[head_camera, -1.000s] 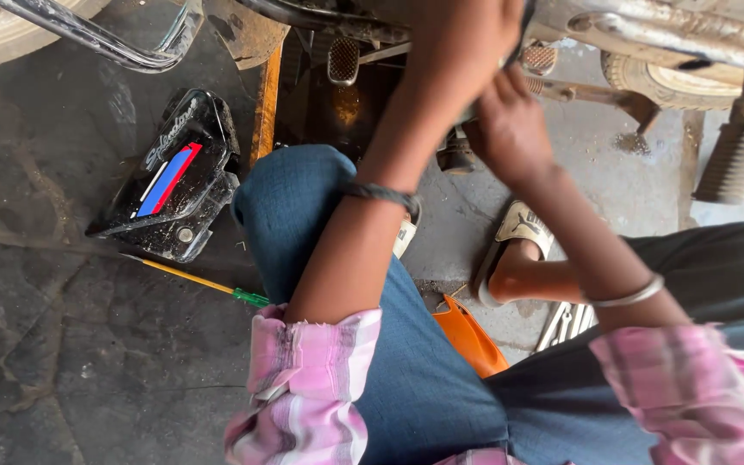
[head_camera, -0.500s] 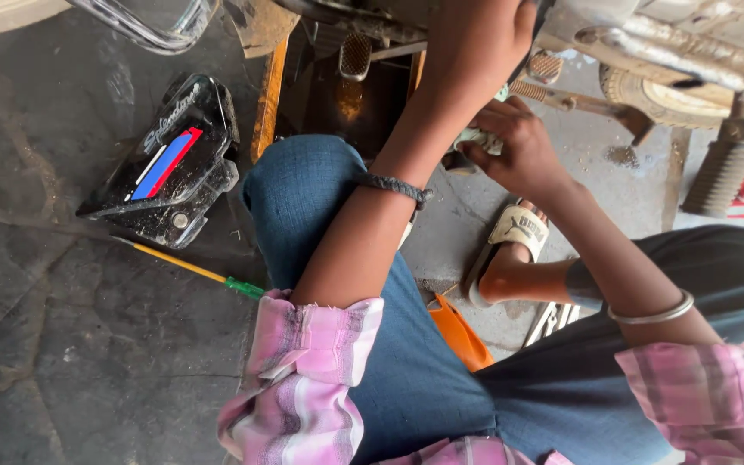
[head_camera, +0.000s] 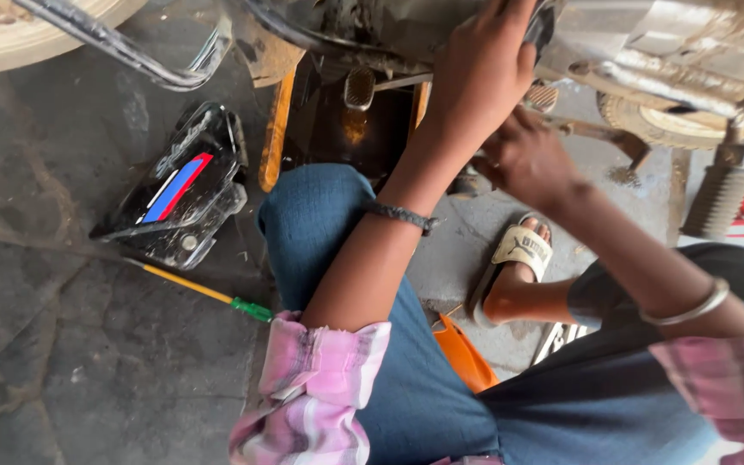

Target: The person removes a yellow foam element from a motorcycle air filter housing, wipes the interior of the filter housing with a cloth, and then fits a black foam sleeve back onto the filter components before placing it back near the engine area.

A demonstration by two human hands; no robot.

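Observation:
My left hand point(head_camera: 480, 82) reaches up to the underside of a dirty motorcycle point(head_camera: 665, 43). Its fingers curl over a dark part point(head_camera: 544, 24) at the frame's top edge. A dark band sits on that wrist. Just below it, my right hand point(head_camera: 527, 159) is closed near the same spot, with a silver bangle on its forearm. Its fingers are hidden behind the left forearm, so I cannot tell what they hold. My knee in blue jeans point(head_camera: 320, 215) is raised under the left arm.
A black side panel point(head_camera: 174, 189) with red, blue and white stripes lies on the stone floor at left. A screwdriver point(head_camera: 208, 293) with a yellow shaft and green handle lies beside it. An orange thing point(head_camera: 467, 357), my sandalled foot point(head_camera: 518, 250), a footpeg point(head_camera: 718, 202) and a pale wheel point(head_camera: 27, 30) are nearby.
The view has shifted down and closer. My left hand has come fully into view against the motorcycle. My right hand has moved down and left, tucked beneath the left forearm.

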